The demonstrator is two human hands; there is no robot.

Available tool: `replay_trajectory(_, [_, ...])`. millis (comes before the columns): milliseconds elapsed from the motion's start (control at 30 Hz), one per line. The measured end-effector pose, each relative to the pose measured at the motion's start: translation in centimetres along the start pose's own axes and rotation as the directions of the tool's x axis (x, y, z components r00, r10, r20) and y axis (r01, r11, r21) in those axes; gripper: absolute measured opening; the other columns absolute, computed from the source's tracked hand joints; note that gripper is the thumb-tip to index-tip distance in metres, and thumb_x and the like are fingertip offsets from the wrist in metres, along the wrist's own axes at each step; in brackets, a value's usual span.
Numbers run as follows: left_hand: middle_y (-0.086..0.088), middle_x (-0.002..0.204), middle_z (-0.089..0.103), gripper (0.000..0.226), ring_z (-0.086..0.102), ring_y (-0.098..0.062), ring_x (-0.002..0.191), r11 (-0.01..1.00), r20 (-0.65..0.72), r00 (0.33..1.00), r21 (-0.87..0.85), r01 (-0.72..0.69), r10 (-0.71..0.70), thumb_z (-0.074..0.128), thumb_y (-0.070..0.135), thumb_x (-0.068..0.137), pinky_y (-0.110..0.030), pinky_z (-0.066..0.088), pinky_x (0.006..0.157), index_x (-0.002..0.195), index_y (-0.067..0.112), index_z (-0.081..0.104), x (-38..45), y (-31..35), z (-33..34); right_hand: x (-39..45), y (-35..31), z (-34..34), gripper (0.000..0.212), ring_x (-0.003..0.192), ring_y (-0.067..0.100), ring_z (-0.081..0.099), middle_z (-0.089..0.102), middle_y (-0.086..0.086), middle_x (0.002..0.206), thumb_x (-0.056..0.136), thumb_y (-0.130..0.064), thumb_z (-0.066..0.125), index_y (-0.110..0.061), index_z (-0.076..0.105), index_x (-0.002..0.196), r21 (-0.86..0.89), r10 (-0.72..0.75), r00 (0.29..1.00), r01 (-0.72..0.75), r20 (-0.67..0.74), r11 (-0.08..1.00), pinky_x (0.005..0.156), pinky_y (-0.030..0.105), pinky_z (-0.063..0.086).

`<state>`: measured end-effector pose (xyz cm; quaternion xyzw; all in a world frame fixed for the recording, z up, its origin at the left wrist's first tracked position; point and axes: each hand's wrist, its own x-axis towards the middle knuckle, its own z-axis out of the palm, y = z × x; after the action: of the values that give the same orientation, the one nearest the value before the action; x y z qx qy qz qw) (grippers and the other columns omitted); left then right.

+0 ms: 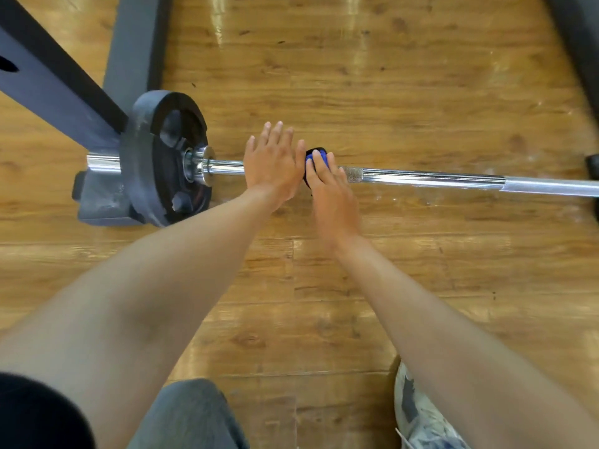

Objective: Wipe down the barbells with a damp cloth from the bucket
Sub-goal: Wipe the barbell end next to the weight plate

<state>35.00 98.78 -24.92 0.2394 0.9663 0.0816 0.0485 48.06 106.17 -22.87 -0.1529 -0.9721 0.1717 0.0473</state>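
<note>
A long chrome steel barbell [421,178] lies across the wooden plank floor [389,286], a black round weight plate [165,157] on its left end beside a grey metal rack frame [64,92]. The left hand [270,163] rests flat on the bar with straight fingers. Just beside it, the right hand [327,186] curls over a blue and black cloth [319,158], gripping it against the bar.

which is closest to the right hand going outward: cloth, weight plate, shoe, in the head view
1. cloth: under the right hand, on the bar.
2. weight plate: off to the left, past the left hand, at the bar's end.
3. shoe: bottom right, on the floor, plainly farthest.
</note>
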Motion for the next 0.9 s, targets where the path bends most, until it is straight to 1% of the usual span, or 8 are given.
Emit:
replay_trajectory(133, [0.004,0.169,0.021,0.060,0.009,-0.015,0.157,1.000,0.084,0.996,-0.029,0.002,0.001,0.009,0.045,0.108,-0.043,0.011,0.126,0.161,0.024,0.027,1.4,0.1,-0.3,1.2,3.0,-0.6,0.072,0.157,0.028,0.006,0.019,0.005,0.168,0.091,0.016,0.047,-0.007,0.030,0.157,-0.014,0.246,0.964,-0.249,-0.104,0.968,0.126,0.037,0.007])
replay_trajectory(333, [0.003,0.165,0.031,0.056,0.016,-0.016,0.156,1.000,0.205,0.979,-0.007,0.001,0.000,0.012,0.041,0.109,-0.045,0.019,0.123,0.154,0.023,0.039,3.5,0.3,-1.2,2.4,1.8,0.5,0.072,0.156,0.029,0.010,0.025,0.005,0.166,0.089,0.020,0.045,-0.006,0.035,0.156,0.031,-0.011,0.996,0.013,-0.090,0.999,0.125,0.036,0.008])
replay_trajectory(400, [0.002,0.161,0.039,0.055,0.021,-0.019,0.155,1.000,0.224,0.974,0.004,-0.018,0.017,0.012,0.039,0.109,-0.047,0.022,0.121,0.150,0.022,0.045,3.7,0.2,-1.2,2.7,3.5,0.6,0.073,0.155,0.031,0.016,0.033,0.007,0.163,0.084,0.023,0.048,-0.006,0.043,0.151,0.034,0.081,0.982,-0.076,-0.173,0.997,0.125,0.037,0.011])
replay_trajectory(500, [0.000,0.155,0.047,0.055,0.026,-0.021,0.153,0.999,0.218,0.976,0.028,-0.032,0.025,0.013,0.037,0.108,-0.049,0.027,0.120,0.142,0.019,0.053,3.6,0.0,-1.1,2.2,0.6,1.8,0.078,0.156,0.031,0.009,0.028,0.008,0.165,0.081,0.026,0.046,-0.001,0.036,0.154,0.130,0.270,0.928,-0.244,-0.256,0.961,0.127,0.042,0.011])
replay_trajectory(633, [0.000,0.157,0.045,0.053,0.027,-0.020,0.152,0.999,0.214,0.977,0.044,-0.027,0.017,0.016,0.036,0.108,-0.048,0.024,0.120,0.145,0.021,0.052,4.0,0.1,-1.2,2.3,0.0,2.5,0.074,0.155,0.034,0.013,0.032,0.010,0.163,0.083,0.024,0.051,0.002,0.038,0.152,0.106,0.029,0.972,-0.005,-0.234,0.994,0.126,0.044,0.012])
replay_trajectory(700, [0.000,0.161,0.039,0.054,0.024,-0.020,0.154,0.999,0.230,0.973,0.042,-0.023,0.013,0.016,0.038,0.108,-0.050,0.020,0.122,0.150,0.023,0.047,4.2,0.1,-1.2,2.2,2.2,2.2,0.075,0.154,0.034,0.017,0.034,0.010,0.162,0.079,0.025,0.053,0.001,0.042,0.150,0.085,0.121,0.952,-0.101,-0.280,0.991,0.126,0.045,0.016])
replay_trajectory(800, [-0.001,0.165,0.032,0.055,0.020,-0.021,0.156,0.999,0.263,0.965,0.040,-0.016,0.005,0.017,0.039,0.108,-0.051,0.016,0.124,0.155,0.024,0.040,4.4,0.1,-1.4,1.7,0.9,2.6,0.083,0.156,0.032,0.008,0.022,0.008,0.167,0.080,0.028,0.049,-0.001,0.030,0.156,0.155,0.309,0.899,-0.273,-0.310,0.950,0.127,0.044,0.010])
replay_trajectory(900, [-0.002,0.164,0.034,0.054,0.022,-0.022,0.155,0.999,0.272,0.962,0.036,-0.017,0.007,0.017,0.039,0.108,-0.051,0.017,0.124,0.154,0.023,0.042,4.4,0.3,-1.6,1.6,0.3,3.2,0.091,0.156,0.031,0.006,0.020,0.008,0.167,0.075,0.034,0.048,0.000,0.028,0.157,0.083,0.100,0.952,-0.079,-0.288,0.993,0.127,0.043,0.008])
